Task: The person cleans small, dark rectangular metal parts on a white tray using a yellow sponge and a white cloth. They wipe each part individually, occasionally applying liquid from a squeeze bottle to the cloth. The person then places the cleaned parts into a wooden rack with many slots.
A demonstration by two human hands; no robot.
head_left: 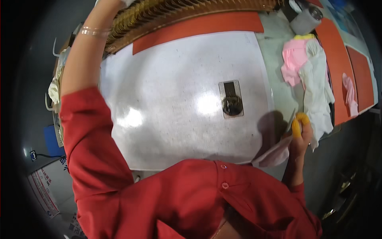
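My right hand [301,140] is at the right edge of a white work board [171,107], shut on a small yellow-handled tool [297,124] whose thin blade points up and to the left. A pale sheet corner [274,154] lies just under that hand. My left arm, with thin bangles at the wrist, stretches up to the upper left. My left hand [109,4] is mostly cut off by the upper edge, beside a row of golden-brown ribbed pieces [179,10]; its fingers do not show. A small rectangular card with a dark round piece [231,99] lies on the board.
Orange mats [199,26] lie behind the board and along the right side [338,59]. A pink cloth [293,59] and a white cloth [316,91] are heaped at the right. A grey cylinder [305,20] stands at the top right. Papers lie on the floor at lower left.
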